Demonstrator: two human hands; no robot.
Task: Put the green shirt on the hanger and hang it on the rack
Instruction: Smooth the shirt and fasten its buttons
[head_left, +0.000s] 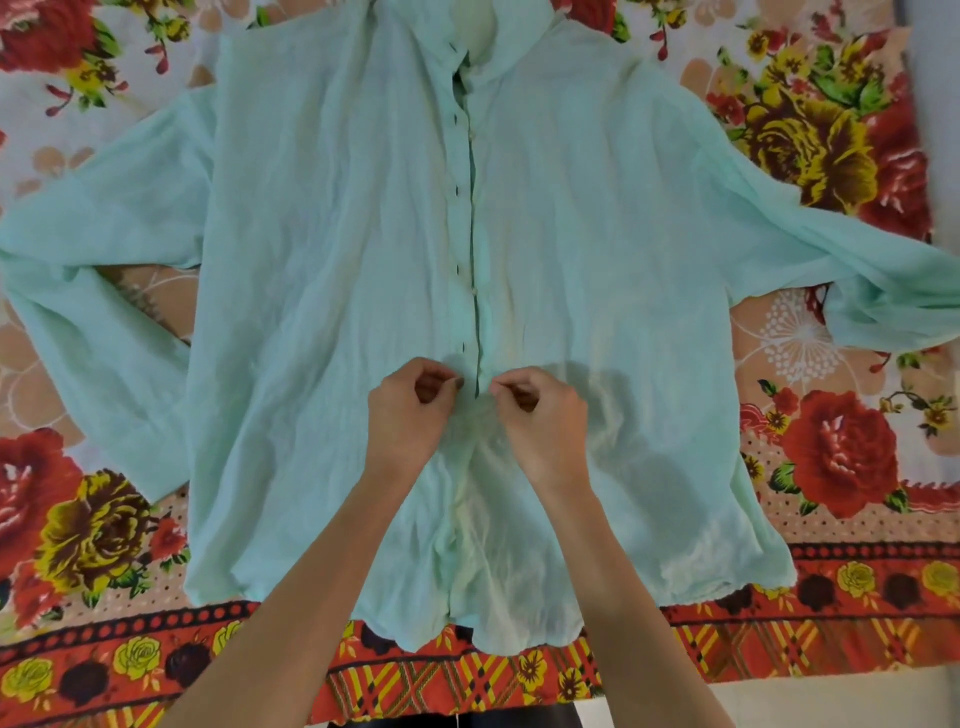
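The pale green shirt (322, 249) lies flat and face up on a flowered sheet, collar at the top, both sleeves spread out to the sides. Its front is buttoned down the middle to just above my hands. My left hand (410, 410) pinches the left edge of the button strip low on the shirt. My right hand (540, 415) pinches the right edge beside it, so the two hands nearly touch. Below my hands the front hangs loosely apart. No hanger or rack is in view.
The flowered sheet (831, 156), red and yellow roses on a light ground with an orange patterned border, covers the whole surface. Its near edge runs along the bottom, with a pale floor strip (831, 701) showing at bottom right.
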